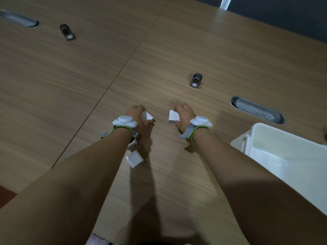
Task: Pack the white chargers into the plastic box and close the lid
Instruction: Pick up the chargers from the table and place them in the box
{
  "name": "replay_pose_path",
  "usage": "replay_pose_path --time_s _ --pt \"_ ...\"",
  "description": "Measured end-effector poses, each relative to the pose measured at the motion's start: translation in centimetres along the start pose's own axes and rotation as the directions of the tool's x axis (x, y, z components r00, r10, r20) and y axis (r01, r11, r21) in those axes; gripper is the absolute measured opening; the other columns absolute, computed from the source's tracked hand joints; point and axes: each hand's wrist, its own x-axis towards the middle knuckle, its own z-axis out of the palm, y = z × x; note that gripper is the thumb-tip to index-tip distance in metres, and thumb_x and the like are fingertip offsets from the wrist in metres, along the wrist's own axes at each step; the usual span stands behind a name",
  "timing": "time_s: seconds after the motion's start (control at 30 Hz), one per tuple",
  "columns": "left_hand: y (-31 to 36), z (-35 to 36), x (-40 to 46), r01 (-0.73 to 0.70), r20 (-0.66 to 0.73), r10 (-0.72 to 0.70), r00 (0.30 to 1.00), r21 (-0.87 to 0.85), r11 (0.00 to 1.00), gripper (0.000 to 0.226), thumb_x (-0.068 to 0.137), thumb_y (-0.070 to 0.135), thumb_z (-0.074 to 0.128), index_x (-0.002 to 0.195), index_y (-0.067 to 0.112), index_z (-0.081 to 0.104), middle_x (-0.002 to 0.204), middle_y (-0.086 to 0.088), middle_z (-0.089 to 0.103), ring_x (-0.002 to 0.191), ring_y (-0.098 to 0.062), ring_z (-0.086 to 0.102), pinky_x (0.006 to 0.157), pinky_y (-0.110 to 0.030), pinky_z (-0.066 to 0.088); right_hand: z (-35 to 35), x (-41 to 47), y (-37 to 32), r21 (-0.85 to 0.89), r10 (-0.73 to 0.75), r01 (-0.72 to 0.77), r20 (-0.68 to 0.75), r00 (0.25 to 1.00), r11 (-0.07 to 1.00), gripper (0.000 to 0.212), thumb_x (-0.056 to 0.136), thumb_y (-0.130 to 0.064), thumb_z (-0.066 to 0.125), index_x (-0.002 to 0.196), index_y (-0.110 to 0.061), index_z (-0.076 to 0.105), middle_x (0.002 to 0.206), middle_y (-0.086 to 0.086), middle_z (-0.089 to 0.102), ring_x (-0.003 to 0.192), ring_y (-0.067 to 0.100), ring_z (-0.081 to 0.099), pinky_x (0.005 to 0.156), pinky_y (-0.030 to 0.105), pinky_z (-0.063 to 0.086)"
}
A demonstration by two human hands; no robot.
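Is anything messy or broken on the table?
Nothing looks broken or spilled. One white square charger lies loose on the wooden table under the left arm, prongs out. Another is mostly hidden beneath the left wrist. Each hand holds a charger, and the white plastic box sits open at the right.

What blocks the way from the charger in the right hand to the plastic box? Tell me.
Nothing visible does. The right hand grips a white charger, and only bare table lies between it and the open plastic box to its right. The box looks empty where visible.
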Motion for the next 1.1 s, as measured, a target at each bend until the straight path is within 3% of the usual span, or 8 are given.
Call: replay_pose_path --time_s 0.23,0.47,0.73,0.97,1.1 --pt "0.1 0.4 -0.8 -0.041 0.005 0.041 0.999 0.016 0.999 0.066 0.077 0.038 0.070 0.133 0.011 0.046 0.126 -0.017 0.052 0.113 -0.039 0.052 0.091 -0.044 0.048 0.1 -1.1 1.3 0.001 0.100 -0.100 -0.050 0.994 0.995 0.047 0.084 -0.022 0.061 0.126 -0.006 0.048 0.125 0.019 0.046 0.110 0.033 0.051 0.088 0.034 0.042" --pt "1.3 0.3 -2.0 -0.041 -0.064 0.038 0.997 -0.052 0.998 0.049 0.074 0.027 0.073 0.117 0.010 0.058 0.113 -0.016 0.057 0.102 -0.034 0.057 0.084 -0.037 0.049 -0.7 -2.4 1.6 0.030 0.137 -0.135 -0.094 0.986 0.990 0.047 0.082 -0.023 0.063 0.123 -0.004 0.051 0.122 0.019 0.048 0.105 0.033 0.055 0.084 0.033 0.043" --pt "4.7 -1.6 -3.3 -0.165 -0.113 0.166 0.980 0.015 0.986 0.056 0.077 0.019 0.070 0.128 0.005 0.051 0.124 -0.020 0.053 0.110 -0.038 0.054 0.087 -0.037 0.045 -4.0 -5.1 2.2 0.050 0.114 -0.105 -0.224 0.968 0.993 0.046 0.079 -0.026 0.064 0.118 -0.003 0.052 0.120 0.018 0.049 0.106 0.033 0.052 0.085 0.034 0.039" --pt "9.9 -1.6 -5.4 -0.280 -0.221 0.279 0.935 0.028 0.960 0.054 0.080 0.021 0.069 0.128 0.006 0.050 0.124 -0.020 0.052 0.108 -0.040 0.054 0.087 -0.042 0.047 -7.8 -9.6 3.2 0.155 0.135 -0.064 -0.504 0.853 0.986 0.043 0.072 -0.030 0.064 0.104 -0.003 0.052 0.108 0.015 0.052 0.100 0.031 0.049 0.076 0.028 0.031" --pt "13.0 -1.1 -6.1 -0.329 -0.249 0.331 0.910 0.051 0.943 0.053 0.081 0.020 0.069 0.128 0.005 0.050 0.123 -0.021 0.053 0.109 -0.041 0.053 0.089 -0.045 0.045 -9.8 -12.4 4.6 0.166 0.140 -0.050 -0.596 0.791 0.985 0.040 0.072 -0.032 0.063 0.098 -0.003 0.053 0.102 0.014 0.053 0.096 0.031 0.049 0.079 0.030 0.036"
